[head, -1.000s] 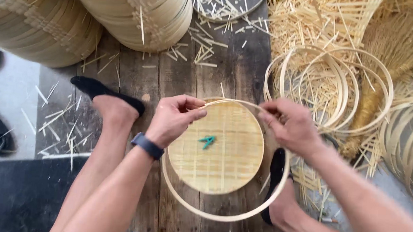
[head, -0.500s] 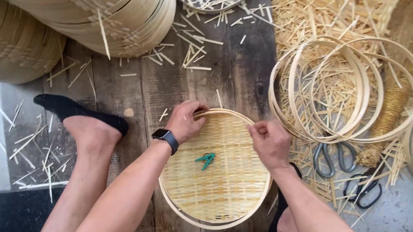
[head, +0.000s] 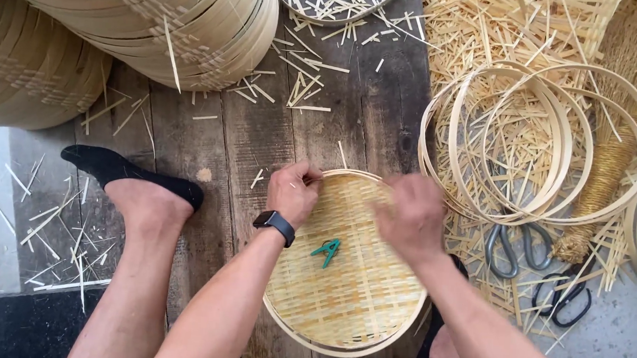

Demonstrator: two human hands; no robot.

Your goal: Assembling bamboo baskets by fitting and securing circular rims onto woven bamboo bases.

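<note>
Together, hands [head: 354, 204] on tray rim [head: 349, 175]

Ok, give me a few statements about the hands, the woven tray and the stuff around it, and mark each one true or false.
1. Both hands grip the far rim of the woven tray. True: the left hand and right hand are both at that edge.
2. A red clip lies on the tray. False: the clip is green.
3. The watch is on the left wrist. True.
4. The scissors lie on the tray. False: they lie on the floor to its right, below the bamboo hoops.
5. The foot by the tray is bare. False: it wears a black sock.
</note>
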